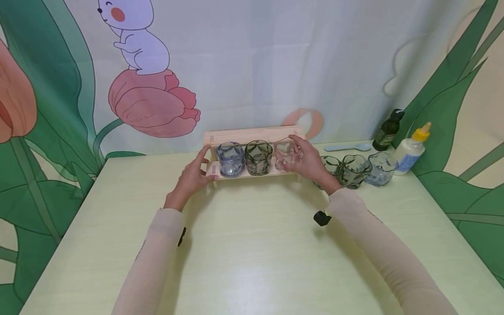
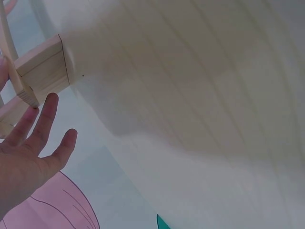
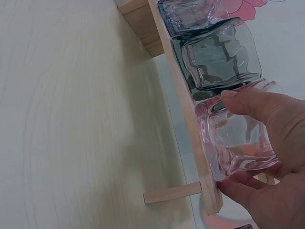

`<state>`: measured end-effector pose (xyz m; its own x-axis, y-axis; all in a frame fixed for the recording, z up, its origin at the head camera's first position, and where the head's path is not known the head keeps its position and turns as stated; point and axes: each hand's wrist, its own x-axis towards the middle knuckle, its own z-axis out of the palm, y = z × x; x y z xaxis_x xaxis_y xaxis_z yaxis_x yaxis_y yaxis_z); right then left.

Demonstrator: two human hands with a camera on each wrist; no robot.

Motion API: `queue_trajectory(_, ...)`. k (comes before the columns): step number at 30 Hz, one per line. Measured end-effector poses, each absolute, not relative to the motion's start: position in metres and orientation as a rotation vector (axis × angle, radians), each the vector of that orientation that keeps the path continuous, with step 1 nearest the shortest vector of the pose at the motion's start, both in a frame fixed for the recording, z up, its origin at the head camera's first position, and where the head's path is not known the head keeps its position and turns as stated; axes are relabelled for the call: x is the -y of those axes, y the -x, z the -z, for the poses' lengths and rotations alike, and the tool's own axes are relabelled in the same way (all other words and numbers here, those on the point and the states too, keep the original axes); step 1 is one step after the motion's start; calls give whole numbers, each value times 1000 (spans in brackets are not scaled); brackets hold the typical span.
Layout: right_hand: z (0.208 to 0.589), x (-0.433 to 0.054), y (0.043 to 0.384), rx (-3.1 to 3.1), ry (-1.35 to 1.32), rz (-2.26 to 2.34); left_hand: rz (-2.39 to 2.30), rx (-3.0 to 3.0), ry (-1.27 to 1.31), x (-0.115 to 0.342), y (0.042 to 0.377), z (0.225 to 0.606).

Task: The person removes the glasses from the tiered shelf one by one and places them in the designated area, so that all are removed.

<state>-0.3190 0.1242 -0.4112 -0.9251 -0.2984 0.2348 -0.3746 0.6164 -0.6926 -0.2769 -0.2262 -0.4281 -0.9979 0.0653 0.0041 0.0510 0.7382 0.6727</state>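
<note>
The right hand (image 1: 309, 159) pinches a pink, see-through, wavy glass cup (image 1: 281, 153) at the right end of a pale wooden step shelf (image 1: 252, 134). The left hand (image 1: 190, 175), fingers spread, touches the shelf's left end, probably to keep it still.

"Where is room left?"
"Plenty is left on the table (image 1: 252, 249), in front of the wooden rack (image 1: 252, 134), between the sleeves (image 1: 151, 253)."
"And what is blocked?"
"Right of the rack, the way is blocked by three glasses (image 1: 355, 171); behind it, by the cloth (image 1: 252, 65). The pink glass (image 1: 281, 154) is crowded by the green glass (image 1: 258, 158)."
</note>
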Motion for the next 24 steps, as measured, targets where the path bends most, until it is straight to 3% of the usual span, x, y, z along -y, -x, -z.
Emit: queue_trajectory(24,405,-148,299,2738,-538,-1249,-1106,-2921,-70,225,276,428)
